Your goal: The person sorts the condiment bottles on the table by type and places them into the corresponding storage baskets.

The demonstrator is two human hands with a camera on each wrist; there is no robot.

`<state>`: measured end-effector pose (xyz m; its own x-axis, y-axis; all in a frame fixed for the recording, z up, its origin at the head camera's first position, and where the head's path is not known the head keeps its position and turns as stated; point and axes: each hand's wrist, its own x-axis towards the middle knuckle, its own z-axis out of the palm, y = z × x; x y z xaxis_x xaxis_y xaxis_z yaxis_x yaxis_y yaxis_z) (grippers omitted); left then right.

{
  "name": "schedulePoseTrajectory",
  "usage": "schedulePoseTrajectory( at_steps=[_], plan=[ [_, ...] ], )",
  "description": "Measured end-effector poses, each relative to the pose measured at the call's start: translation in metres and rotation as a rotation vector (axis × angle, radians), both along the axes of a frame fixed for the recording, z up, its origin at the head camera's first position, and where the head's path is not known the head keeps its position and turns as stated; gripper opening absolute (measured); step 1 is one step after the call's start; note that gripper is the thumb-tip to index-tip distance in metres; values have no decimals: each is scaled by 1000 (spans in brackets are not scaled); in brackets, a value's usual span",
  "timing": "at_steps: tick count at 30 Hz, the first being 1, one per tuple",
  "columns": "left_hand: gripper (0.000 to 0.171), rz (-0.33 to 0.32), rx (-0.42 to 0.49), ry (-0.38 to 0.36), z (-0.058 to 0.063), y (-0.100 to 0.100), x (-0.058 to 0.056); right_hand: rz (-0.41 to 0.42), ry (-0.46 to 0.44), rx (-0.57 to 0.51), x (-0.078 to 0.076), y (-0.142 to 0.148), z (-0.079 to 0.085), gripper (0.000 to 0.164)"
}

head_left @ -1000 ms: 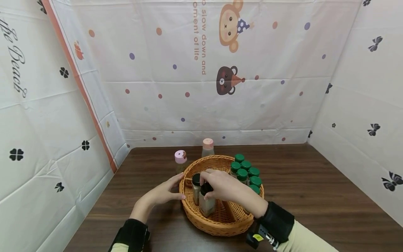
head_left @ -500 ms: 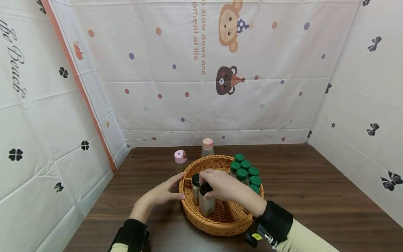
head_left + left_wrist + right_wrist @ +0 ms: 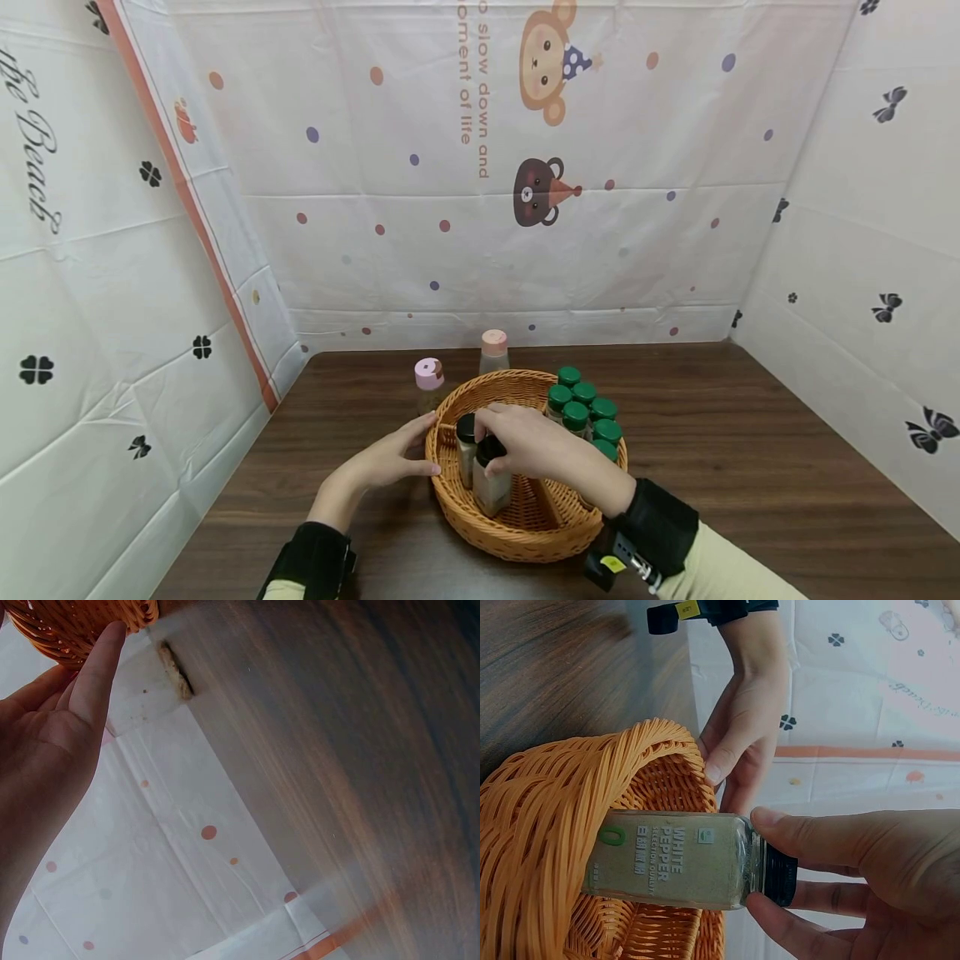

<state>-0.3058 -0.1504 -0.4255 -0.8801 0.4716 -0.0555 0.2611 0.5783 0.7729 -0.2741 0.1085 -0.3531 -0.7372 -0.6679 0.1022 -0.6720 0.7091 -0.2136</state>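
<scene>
A white pepper jar (image 3: 675,859), squarish and clear with a black cap, stands in the round wicker basket (image 3: 517,546). My right hand (image 3: 532,437) pinches it at the neck and cap between thumb and fingers. The lower end of the jar is hidden behind the basket wall in the right wrist view. Just behind it in the basket is a second black-capped jar (image 3: 466,458). My left hand (image 3: 382,462) rests at the basket's left rim, thumb and fingers spread and mostly straight, with the fingertips right at the weave.
Several green-capped jars (image 3: 576,414) are grouped on the right side of the basket, partly hidden by my right arm. Wicker dividers (image 3: 551,504) split its inside. Behind it on the wooden table (image 3: 720,450) stand a lilac-capped bottle (image 3: 430,375) and a pink-capped bottle (image 3: 494,343).
</scene>
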Motion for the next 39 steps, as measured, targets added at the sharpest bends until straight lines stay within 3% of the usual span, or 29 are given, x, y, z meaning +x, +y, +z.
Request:
schedulePoseTrajectory(
  at_steps=[18, 26, 39],
  plan=[
    [86, 15, -6, -8, -1, 0, 1, 9, -82, -11, -6, 8, 3, 35],
    [86, 18, -6, -6, 1, 0, 1, 14, -140, -50, -10, 15, 11, 32],
    [86, 34, -15, -8, 1, 0, 2, -36, -181, -90, -32, 31, 18, 24]
  ],
)
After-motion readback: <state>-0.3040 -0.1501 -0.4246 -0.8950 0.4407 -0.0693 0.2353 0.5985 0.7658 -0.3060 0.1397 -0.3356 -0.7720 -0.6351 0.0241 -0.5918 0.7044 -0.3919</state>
